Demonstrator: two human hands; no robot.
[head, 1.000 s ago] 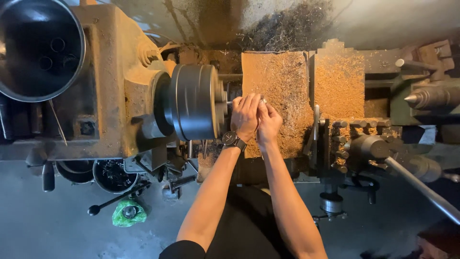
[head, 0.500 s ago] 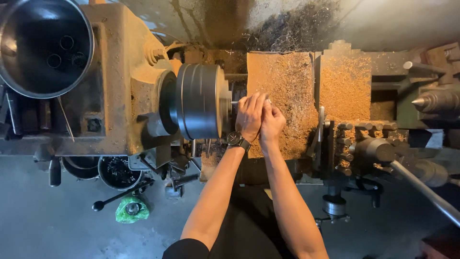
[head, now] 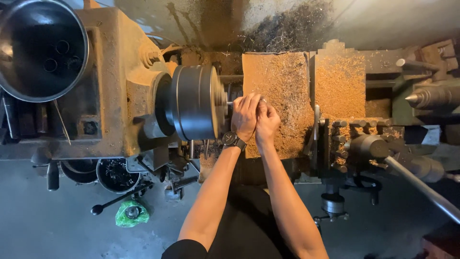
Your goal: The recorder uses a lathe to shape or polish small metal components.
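Observation:
I look down on a metal lathe coated in brown swarf. My left hand (head: 245, 115), with a dark wristwatch (head: 233, 140) on its wrist, is pressed against my right hand (head: 266, 122) just to the right of the dark round chuck (head: 195, 101). Both hands are closed together around a small part at the chuck's face; only a short shiny stub shows by my left fingers, so I cannot make out the part itself. A ring glints on one finger.
The headstock (head: 112, 81) lies at left with a large dark metal bowl (head: 40, 48) on it. The tool post and carriage (head: 357, 139) are at right, a pointed tailstock centre (head: 421, 98) beyond. A long handle (head: 426, 187) juts out lower right. A green bag (head: 132, 213) is on the floor.
The view has drifted a little; my two hands stay clasped together at the chuck face with barely any movement.

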